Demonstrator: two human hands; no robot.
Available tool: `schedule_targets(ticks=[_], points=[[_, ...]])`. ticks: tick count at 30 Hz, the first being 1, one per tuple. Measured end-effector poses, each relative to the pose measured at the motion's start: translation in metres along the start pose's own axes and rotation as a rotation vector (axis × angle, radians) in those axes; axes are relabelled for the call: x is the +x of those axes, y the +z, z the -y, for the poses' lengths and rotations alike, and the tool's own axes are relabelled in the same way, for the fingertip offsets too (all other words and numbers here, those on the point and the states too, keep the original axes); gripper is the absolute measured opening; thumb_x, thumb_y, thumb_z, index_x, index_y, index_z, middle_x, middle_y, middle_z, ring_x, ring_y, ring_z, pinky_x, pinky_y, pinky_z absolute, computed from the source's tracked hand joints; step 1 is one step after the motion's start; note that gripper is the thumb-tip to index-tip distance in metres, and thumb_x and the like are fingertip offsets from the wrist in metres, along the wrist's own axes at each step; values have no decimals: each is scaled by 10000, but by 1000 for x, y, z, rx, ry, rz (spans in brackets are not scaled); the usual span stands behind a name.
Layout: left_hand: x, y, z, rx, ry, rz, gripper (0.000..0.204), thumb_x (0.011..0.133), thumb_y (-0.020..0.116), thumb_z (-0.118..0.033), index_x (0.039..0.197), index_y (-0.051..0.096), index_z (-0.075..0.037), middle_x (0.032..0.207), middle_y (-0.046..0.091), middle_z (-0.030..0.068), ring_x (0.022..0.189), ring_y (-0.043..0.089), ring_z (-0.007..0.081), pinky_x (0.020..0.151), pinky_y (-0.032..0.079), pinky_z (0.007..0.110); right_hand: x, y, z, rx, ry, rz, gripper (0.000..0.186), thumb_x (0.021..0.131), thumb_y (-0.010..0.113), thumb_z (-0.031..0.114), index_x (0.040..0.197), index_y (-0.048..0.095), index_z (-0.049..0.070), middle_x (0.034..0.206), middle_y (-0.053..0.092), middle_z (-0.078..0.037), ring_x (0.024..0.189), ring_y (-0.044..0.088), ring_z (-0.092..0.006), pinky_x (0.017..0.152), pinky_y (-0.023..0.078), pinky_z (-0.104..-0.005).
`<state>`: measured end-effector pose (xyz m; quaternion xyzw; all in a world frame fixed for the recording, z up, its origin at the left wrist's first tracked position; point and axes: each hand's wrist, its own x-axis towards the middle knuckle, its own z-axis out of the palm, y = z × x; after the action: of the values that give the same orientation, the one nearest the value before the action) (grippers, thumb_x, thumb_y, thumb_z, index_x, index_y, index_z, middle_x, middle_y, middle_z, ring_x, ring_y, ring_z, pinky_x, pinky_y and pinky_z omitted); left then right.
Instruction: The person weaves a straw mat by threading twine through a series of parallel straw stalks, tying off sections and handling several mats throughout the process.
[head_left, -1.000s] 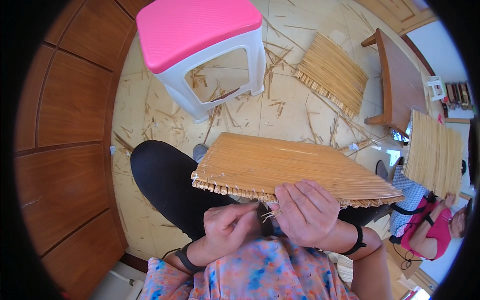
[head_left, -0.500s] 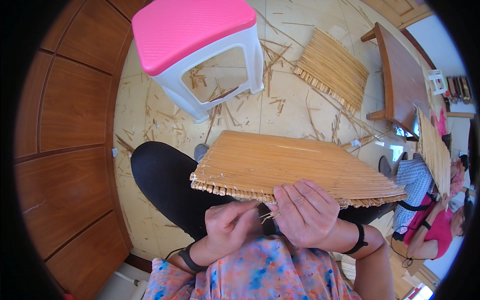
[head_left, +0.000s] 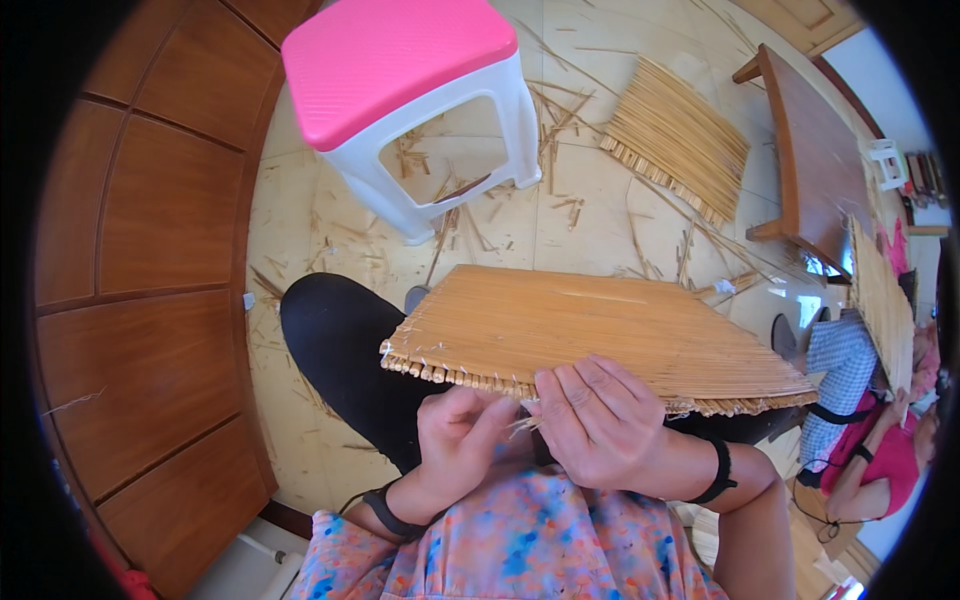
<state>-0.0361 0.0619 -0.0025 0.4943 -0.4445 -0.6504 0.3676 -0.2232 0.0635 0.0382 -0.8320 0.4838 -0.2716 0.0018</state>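
Observation:
A trapezoid panel of straw-coloured stalks (head_left: 560, 320) lies across my lap, its near edge showing cut stalk ends with white thread stitches toward the left. My right hand (head_left: 600, 425) grips this near edge around its middle, fingers on top and the thumb side below. Just left of it, my left hand (head_left: 455, 440) is closed under the edge with its fingers curled. Whatever it pinches is hidden. A few loose thin strands (head_left: 523, 427) stick out between the two hands.
A pink-topped white stool (head_left: 400, 70) stands ahead. Another stalk panel (head_left: 680, 135) lies on the floor among scattered stalk bits, near a low brown table (head_left: 815, 150). Wooden cabinet doors (head_left: 170, 230) line the left. At right a co-worker (head_left: 885, 450) holds a similar panel (head_left: 880, 300).
The view has shifted slightly, moving the surroundings right in the picture. My left hand has come up a little closer to the panel's edge; my right hand keeps its grip.

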Motion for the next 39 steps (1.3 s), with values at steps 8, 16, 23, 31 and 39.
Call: schedule_targets(ticks=[8, 16, 23, 31, 39], points=[[3, 10, -8, -311, -150, -52, 65, 963, 603, -46, 960, 608, 18, 824, 682, 48, 634, 596, 67, 569, 508, 215, 5, 6, 1, 21, 15, 48, 268, 776, 729, 125, 962, 683, -64, 877, 668, -161, 804, 667, -281, 754, 564, -374], [10, 9, -10, -245, -92, 6, 89, 985, 550, -64, 1036, 580, 3, 831, 650, 44, 731, 631, 99, 686, 554, 257, 5, 11, -7, 26, 29, 25, 298, 734, 741, 132, 967, 672, -41, 872, 681, -142, 805, 673, -273, 739, 555, -367], [4, 18, -11, -344, -71, -63, 28, 964, 550, -30, 971, 564, -7, 793, 649, 58, 676, 639, 125, 621, 557, 250, -1, 16, -3, 27, -8, -11, 312, 705, 722, 117, 962, 654, -44, 840, 668, -135, 797, 668, -280, 759, 548, -373], [5, 27, -17, -382, -102, -207, 151, 901, 577, -17, 1003, 466, -31, 796, 652, 84, 670, 662, 144, 566, 558, 257, -5, 19, -2, 56, 2, -9, 261, 687, 714, 129, 882, 624, -21, 775, 630, -120, 741, 645, -271, 718, 532, -365], [2, 34, -21, -301, -88, -214, 170, 906, 533, -12, 973, 388, -69, 821, 634, 101, 684, 672, 177, 557, 549, 282, -10, 20, -1, 5, -38, -45, 233, 713, 684, 123, 884, 626, -25, 775, 640, -127, 732, 650, -267, 713, 535, -363]])
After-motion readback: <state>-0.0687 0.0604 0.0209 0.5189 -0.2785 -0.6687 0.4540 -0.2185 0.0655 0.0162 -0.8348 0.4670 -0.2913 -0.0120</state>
